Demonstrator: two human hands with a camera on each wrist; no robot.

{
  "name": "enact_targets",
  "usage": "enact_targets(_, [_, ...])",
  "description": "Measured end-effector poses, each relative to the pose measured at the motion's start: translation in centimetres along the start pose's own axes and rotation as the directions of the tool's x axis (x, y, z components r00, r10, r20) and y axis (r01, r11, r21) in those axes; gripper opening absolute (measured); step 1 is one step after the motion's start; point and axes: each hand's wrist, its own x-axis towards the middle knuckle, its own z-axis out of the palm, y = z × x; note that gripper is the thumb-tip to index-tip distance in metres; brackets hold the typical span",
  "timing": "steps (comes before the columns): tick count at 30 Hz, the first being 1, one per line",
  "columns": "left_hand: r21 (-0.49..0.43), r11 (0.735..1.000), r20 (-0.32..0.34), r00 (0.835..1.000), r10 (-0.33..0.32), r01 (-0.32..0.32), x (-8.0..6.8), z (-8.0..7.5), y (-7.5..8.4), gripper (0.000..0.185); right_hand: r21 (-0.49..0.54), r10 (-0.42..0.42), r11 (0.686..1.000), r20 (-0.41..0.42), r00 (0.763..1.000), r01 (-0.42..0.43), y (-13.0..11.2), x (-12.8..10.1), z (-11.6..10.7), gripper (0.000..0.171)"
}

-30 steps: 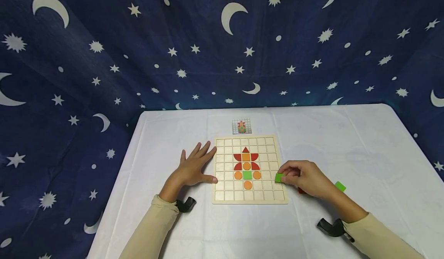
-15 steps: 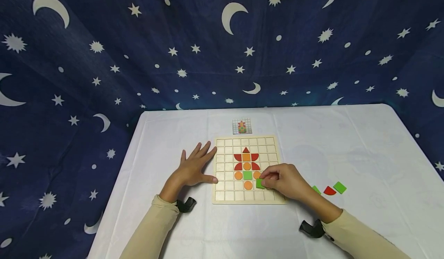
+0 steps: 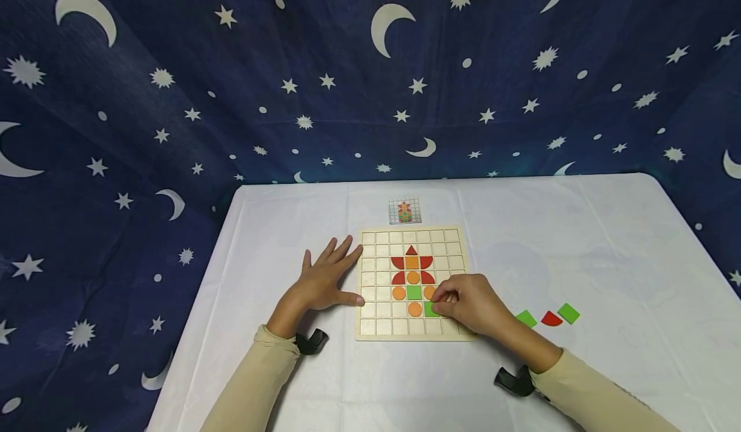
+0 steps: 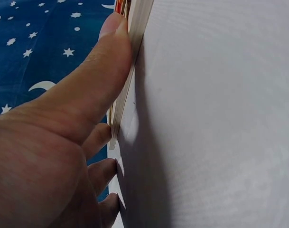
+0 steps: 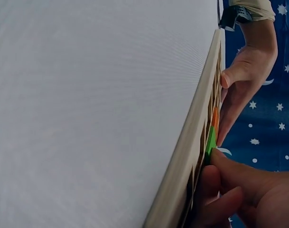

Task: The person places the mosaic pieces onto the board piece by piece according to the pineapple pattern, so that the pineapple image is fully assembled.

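Observation:
My right hand (image 3: 475, 300) pinches a green square tile (image 3: 428, 308) between thumb and fingers, low over the gridded wooden board (image 3: 376, 329). The tile lies in the cell to the right of an orange round tile (image 3: 414, 309); its right part is hidden by the fingertips. In the right wrist view the thumb presses on the green tile's (image 5: 210, 140) edge. My left hand (image 3: 321, 284) lies spread at the board's left side, with thumb and index fingertip at its edge. Red, orange and green tiles form a figure in the board's middle, topped by a red triangle (image 3: 411, 251).
Right of the board, a green square (image 3: 526, 318), a red quarter-circle (image 3: 551, 319) and another green square (image 3: 569, 313) lie on the white cloth. A small pattern card (image 3: 404, 211) rests behind the board. A starry blue curtain (image 3: 324, 46) hangs beyond the table.
My right hand has carried the green tile leftward from the board's right edge into a cell beside the lower orange circle, uncovering the loose tiles. The left hand has stayed in place.

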Motion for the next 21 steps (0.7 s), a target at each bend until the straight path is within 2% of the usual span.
enact_targets(11, [-0.005, 1.0, 0.006, 1.0, 0.006, -0.006, 0.1, 0.0, -0.1, 0.112, -0.055, 0.026, 0.998, -0.019, 0.999, -0.027, 0.0, -0.1, -0.4, 0.012])
enact_targets(17, [0.001, 1.0, 0.003, 1.0, 0.005, -0.005, 0.0, 0.0, 0.0, 0.112, -0.043, 0.053, 0.998, 0.034, 0.998, -0.052, 0.2, -0.2, -0.9, 0.013])
enact_targets(21, [-0.001, 1.0, 0.0, 1.0, 0.004, -0.004, 0.0, 0.0, -0.1, 0.112, -0.046, 0.044, 0.998, 0.034, 0.998, -0.042, 0.1, -0.1, -0.8, 0.015])
